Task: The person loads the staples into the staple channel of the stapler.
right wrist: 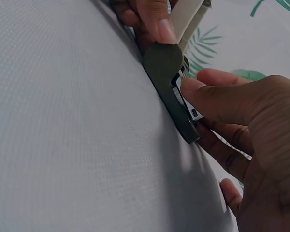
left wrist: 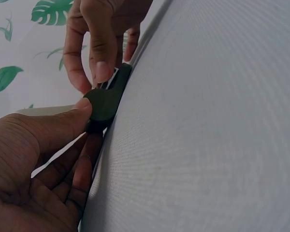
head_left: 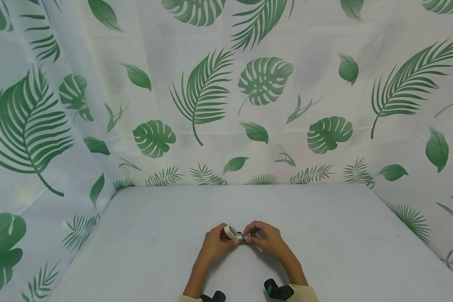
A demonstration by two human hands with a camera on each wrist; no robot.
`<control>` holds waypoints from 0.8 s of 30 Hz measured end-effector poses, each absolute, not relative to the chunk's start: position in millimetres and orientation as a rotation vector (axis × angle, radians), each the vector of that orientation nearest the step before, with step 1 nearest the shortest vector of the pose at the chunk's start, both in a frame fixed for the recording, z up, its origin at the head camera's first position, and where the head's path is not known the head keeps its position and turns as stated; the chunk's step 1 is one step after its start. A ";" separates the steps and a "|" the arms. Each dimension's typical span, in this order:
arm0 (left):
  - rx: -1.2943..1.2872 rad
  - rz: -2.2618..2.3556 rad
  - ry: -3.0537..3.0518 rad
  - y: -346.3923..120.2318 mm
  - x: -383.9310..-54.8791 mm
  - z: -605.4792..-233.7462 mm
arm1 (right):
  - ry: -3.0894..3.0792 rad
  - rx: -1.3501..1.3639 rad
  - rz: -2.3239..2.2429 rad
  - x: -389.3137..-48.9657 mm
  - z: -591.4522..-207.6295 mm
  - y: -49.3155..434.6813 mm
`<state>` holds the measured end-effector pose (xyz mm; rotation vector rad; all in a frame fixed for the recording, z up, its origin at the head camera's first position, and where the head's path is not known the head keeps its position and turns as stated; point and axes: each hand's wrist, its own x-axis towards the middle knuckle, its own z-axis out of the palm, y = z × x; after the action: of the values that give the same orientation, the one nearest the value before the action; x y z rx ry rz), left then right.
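A small stapler (head_left: 243, 238) stands spread open low on the white table, its dark green base (right wrist: 162, 72) down and its cream top cover (right wrist: 184, 18) swung upward. My left hand (head_left: 216, 244) grips it at the round hinge end, thumb against the green side. At the other end, my right hand (head_left: 269, 240) pinches the metal staple rail (right wrist: 192, 111) between thumb and fingers. Those fingertips partly hide the rail. Whether any staples lie inside cannot be seen.
The white table (head_left: 324, 251) meets a leaf-printed curtain (head_left: 219, 151) at the back and along both sides. Black wrist devices (head_left: 277, 289) sit at both cuffs, near the front edge of the head view.
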<state>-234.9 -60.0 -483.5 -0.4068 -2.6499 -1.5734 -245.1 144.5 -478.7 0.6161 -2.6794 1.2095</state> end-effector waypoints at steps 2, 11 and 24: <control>-0.406 -1.569 -2.651 -60.2 -235.2 -484.2 | -2.661 0.647 1.185 -245.4 -480.7 145.3; -0.399 -1.566 -2.655 -59.9 -236.1 -484.3 | -2.623 0.693 1.050 -248.0 -486.7 146.3; -0.423 -1.592 -2.636 -60.6 -235.4 -486.0 | -2.652 0.655 1.068 -246.9 -485.0 145.6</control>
<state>-235.4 -60.6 -486.0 -0.4228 -2.6355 -1.5916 -246.9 145.6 -485.0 0.6551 -2.6519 1.0684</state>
